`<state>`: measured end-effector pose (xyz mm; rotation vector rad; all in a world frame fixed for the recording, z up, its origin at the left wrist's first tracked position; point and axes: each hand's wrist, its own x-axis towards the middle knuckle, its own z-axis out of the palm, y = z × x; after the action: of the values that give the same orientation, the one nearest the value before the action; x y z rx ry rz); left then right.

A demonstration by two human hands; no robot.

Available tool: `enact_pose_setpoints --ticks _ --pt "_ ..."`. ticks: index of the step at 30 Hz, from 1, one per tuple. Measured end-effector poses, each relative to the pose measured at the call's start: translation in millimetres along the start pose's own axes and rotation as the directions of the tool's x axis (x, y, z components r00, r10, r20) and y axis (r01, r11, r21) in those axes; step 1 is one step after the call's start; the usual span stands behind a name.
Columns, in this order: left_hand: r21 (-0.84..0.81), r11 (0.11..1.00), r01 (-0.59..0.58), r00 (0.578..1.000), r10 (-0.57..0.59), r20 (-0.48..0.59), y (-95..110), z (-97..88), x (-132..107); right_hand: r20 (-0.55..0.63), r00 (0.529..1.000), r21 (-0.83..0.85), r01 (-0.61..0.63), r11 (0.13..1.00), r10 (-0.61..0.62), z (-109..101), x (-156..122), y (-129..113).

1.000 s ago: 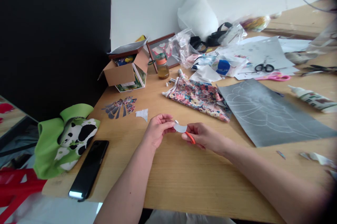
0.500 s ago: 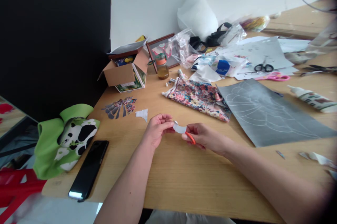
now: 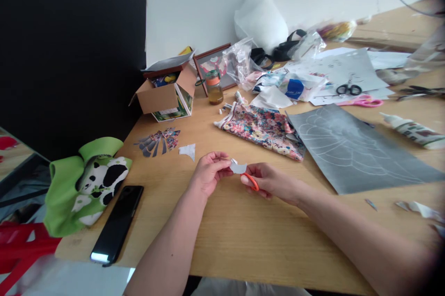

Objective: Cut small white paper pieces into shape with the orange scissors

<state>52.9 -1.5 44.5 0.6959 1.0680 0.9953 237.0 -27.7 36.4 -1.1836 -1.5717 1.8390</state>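
My left hand [image 3: 211, 171] pinches a small curved grey-white piece [image 3: 238, 168], paper or fabric, between thumb and fingers above the table. In my right hand [image 3: 262, 179] are orange-handled scissors [image 3: 251, 182]; their blades are mostly hidden by the piece. Both hands are close together, with the piece between them. On the table to the left of my hands lie a pale scrap [image 3: 187, 151] and a fan of cut patterned and grey pieces [image 3: 160, 142]. Beyond my hands is a folded floral fabric [image 3: 262, 130].
A grey sheet with white curved lines [image 3: 354, 152] lies to the right, near a glue bottle [image 3: 413, 130]. Pink scissors [image 3: 365, 101] and black scissors [image 3: 348, 89] are behind it. On the left are a phone [image 3: 118, 224], a green panda bag [image 3: 86, 184] and an opened box [image 3: 167, 96].
The curved piece has turned slightly in my left fingers, and its curved edge now shows differently. Both hands have shifted only a little; the scissors stay in my right hand.
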Motion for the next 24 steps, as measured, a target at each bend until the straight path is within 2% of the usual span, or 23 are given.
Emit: enact_pose_setpoints --ticks 7,24 --pt "0.044 0.997 -0.061 0.998 0.061 -0.005 -0.1 1.6 -2.1 -0.016 1.000 -0.023 0.000 1.000 0.000 0.4 1.2 1.1" --pt "0.038 0.998 -0.048 0.999 0.048 0.003 -1.7 0.0 -1.3 -0.064 0.998 -0.062 0.008 0.998 -0.012 1.0 2.1 2.1"
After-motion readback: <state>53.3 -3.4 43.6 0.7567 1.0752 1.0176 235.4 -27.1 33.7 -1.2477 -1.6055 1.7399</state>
